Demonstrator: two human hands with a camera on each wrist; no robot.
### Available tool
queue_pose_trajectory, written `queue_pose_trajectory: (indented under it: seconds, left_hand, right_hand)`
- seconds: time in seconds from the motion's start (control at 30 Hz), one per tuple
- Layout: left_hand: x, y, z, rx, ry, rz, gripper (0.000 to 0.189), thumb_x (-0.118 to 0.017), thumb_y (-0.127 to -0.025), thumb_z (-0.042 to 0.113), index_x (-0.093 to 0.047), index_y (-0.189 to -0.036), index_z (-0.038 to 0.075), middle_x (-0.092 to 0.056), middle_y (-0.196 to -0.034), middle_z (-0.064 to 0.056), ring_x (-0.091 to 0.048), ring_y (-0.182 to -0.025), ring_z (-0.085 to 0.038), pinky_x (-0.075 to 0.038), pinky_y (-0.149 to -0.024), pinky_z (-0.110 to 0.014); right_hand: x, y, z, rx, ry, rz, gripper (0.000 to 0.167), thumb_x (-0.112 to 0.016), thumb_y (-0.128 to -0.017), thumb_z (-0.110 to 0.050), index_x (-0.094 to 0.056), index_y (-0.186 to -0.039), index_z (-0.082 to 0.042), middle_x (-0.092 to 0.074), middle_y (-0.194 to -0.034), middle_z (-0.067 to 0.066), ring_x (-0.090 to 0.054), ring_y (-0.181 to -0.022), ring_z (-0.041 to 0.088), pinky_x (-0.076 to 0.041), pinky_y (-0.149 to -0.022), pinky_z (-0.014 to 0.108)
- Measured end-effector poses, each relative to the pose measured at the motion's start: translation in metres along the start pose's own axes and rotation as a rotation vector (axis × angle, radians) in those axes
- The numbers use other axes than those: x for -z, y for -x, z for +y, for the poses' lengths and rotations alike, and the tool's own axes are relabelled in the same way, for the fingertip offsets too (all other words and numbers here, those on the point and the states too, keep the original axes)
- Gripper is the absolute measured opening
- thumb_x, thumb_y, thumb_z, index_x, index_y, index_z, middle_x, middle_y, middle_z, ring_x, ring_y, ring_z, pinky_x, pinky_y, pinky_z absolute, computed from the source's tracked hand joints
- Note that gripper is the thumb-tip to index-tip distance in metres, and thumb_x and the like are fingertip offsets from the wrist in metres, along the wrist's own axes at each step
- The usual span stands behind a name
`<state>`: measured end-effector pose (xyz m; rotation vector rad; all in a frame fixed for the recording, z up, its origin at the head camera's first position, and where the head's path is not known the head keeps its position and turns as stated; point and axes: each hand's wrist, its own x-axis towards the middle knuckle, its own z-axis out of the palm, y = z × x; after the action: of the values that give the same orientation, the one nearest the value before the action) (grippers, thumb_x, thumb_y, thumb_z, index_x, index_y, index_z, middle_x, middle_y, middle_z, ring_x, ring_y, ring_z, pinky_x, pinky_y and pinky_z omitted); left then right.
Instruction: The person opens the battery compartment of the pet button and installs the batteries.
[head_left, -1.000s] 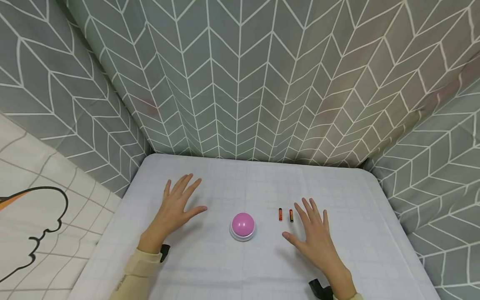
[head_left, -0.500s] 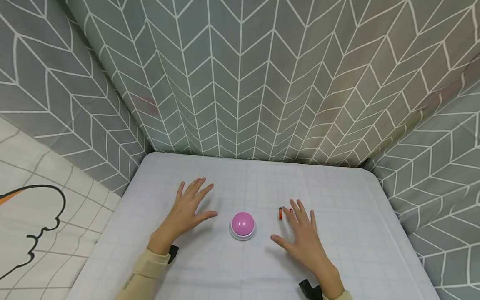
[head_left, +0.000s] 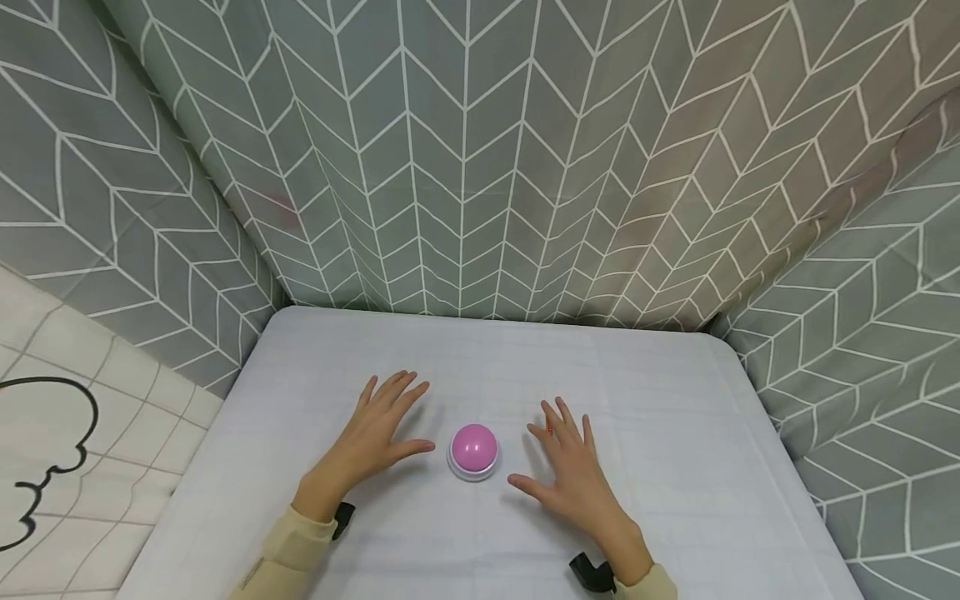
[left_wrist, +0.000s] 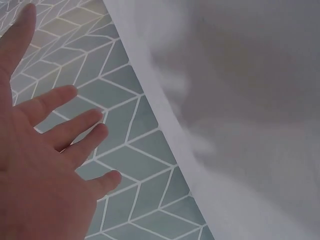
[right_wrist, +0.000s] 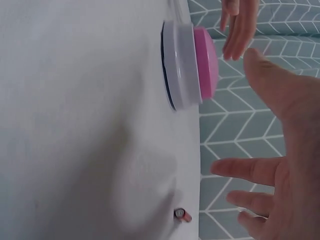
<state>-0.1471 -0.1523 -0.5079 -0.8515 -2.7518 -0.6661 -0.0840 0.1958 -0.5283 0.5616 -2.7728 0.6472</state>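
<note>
A round push button with a pink dome and a white base sits on the white-covered table between both hands. To its left, my left hand hovers with fingers spread, holding nothing. On the other side my right hand is held over the table, fingers apart and thumb pointing toward the button without touching it. A small red battery shows just past the right fingers, mostly covered by them. In the right wrist view, a battery end lies on the cloth beyond the button's white base.
The white tablecloth covers the whole tabletop. A grey-green curtain with a white chevron pattern hangs behind the table and along its sides. White tiled fabric with a cartoon outline lies at the left.
My right hand has moved left toward the button, covering the two batteries that showed before. My left hand has shifted slightly right and nearer to the button. The head view has turned a little.
</note>
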Motion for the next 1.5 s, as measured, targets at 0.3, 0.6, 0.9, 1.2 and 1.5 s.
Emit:
queue_pose_trajectory:
  seconds: [0.3,0.6,0.9,1.2,1.5]
  left_hand:
    - [-0.001,0.014,-0.001,0.008,-0.026,-0.013,0.101,-0.092,-0.075,0.054,-0.05,-0.154,0.006,-0.054,-0.155,-0.017,-0.043,-0.15,-0.04,-0.023,-0.122,-0.068]
    - [-0.009,0.011,0.005,-0.077,-0.009,-0.024,0.1,-0.095,-0.073,0.049,-0.051,-0.151,0.003,-0.06,-0.149,-0.018,-0.051,-0.144,-0.042,-0.033,-0.117,-0.069]
    - [-0.019,0.002,0.015,-0.095,0.018,-0.106,0.102,-0.094,-0.076,0.048,-0.048,-0.154,0.002,-0.059,-0.15,-0.016,-0.051,-0.144,-0.04,-0.035,-0.118,-0.066]
    - [-0.03,-0.003,0.024,-0.131,0.025,-0.127,0.1,-0.093,-0.076,0.047,-0.049,-0.152,-0.001,-0.061,-0.146,-0.017,-0.054,-0.14,-0.039,-0.038,-0.116,-0.065]
    - [-0.037,0.0,0.031,-0.183,0.028,-0.129,0.088,-0.093,-0.078,0.04,-0.054,-0.146,-0.001,-0.067,-0.138,-0.015,-0.058,-0.135,-0.038,-0.043,-0.112,-0.064]
  right_hand:
    - [-0.019,-0.016,-0.022,0.085,-0.03,-0.082,0.084,-0.069,-0.089,-0.072,-0.063,-0.141,-0.006,-0.055,-0.155,0.017,-0.032,-0.157,0.041,-0.017,-0.12,0.076]
    - [-0.027,-0.019,-0.031,0.112,-0.041,-0.093,0.081,-0.08,-0.087,-0.057,-0.059,-0.145,-0.004,-0.062,-0.147,0.015,-0.037,-0.155,0.039,-0.018,-0.12,0.076]
    - [-0.031,-0.019,-0.032,0.152,-0.064,-0.084,0.08,-0.084,-0.086,-0.051,-0.059,-0.144,-0.002,-0.067,-0.142,0.012,-0.047,-0.148,0.038,-0.021,-0.118,0.077]
    - [-0.032,-0.015,-0.03,0.134,-0.073,-0.096,0.079,-0.086,-0.085,-0.046,-0.057,-0.145,-0.002,-0.066,-0.143,0.012,-0.052,-0.144,0.035,-0.026,-0.12,0.071]
    - [-0.035,-0.015,-0.031,0.11,-0.094,-0.109,0.079,-0.086,-0.085,-0.045,-0.056,-0.147,-0.005,-0.064,-0.144,0.01,-0.053,-0.142,0.029,-0.03,-0.121,0.065]
